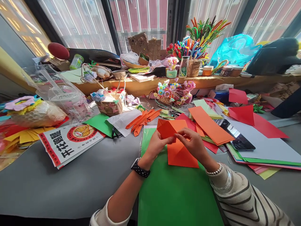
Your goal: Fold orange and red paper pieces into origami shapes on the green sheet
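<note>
A folded piece of orange paper [166,128] is raised between both hands over the table. My left hand [155,145] grips it at its left and lower edge, with the thumb across the front. At the paper's right corner, my right hand [191,142] pinches with thumb and fingertips. Beneath them lies a flat orange sheet [182,157] on top of a large green sheet [177,197]. Several folded orange paper strips [143,121] are piled beyond my left hand. Past my right hand is a stack of orange rectangles [210,124].
A black phone [235,135] rests on stacked coloured paper [270,150] at the right. To the left lies a printed paper bag [70,141]. Behind stand a small basket [110,105], pipe-cleaner flowers [172,91] and a windowsill [141,84] crowded with craft supplies.
</note>
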Action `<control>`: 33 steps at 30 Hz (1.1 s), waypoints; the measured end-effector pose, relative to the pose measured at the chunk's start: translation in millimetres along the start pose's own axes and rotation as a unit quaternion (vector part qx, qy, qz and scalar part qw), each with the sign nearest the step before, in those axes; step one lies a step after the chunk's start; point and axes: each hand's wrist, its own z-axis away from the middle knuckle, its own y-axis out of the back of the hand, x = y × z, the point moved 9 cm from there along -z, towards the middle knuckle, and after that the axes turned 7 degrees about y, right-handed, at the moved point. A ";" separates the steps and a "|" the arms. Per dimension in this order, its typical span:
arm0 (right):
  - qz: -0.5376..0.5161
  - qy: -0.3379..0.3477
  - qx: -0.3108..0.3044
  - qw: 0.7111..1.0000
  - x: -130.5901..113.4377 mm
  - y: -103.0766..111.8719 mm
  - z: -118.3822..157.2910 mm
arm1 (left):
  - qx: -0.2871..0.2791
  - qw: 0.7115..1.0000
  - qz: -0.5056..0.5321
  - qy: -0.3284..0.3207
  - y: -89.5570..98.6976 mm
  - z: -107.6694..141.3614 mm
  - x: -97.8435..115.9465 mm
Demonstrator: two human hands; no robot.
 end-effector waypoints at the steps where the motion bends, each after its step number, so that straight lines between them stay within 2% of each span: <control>1: -0.009 -0.005 0.002 1.000 1.2 0.2 -0.2 | 0.002 1.000 0.000 -0.004 0.1 0.1 1.4; 5: 0.004 -0.022 0.008 1.000 4.0 1.4 -0.1 | 0.019 1.000 0.021 -0.008 1.2 0.4 4.7; 10: -0.021 -0.044 0.012 0.999 7.5 1.3 1.0 | 0.052 0.997 0.040 0.025 7.7 0.5 -0.4; 16: -0.063 -0.077 -0.049 0.994 13.3 -12.0 2.9 | 0.102 0.993 0.053 0.017 21.6 1.0 -2.1; 25: -0.029 -0.087 -0.045 0.995 14.2 -10.2 3.7 | 0.122 0.991 0.061 0.013 24.2 1.5 -3.8; 33: -0.140 -0.143 -0.039 0.979 19.9 -14.5 5.3 | 0.180 0.981 0.069 -0.025 34.8 4.7 -0.1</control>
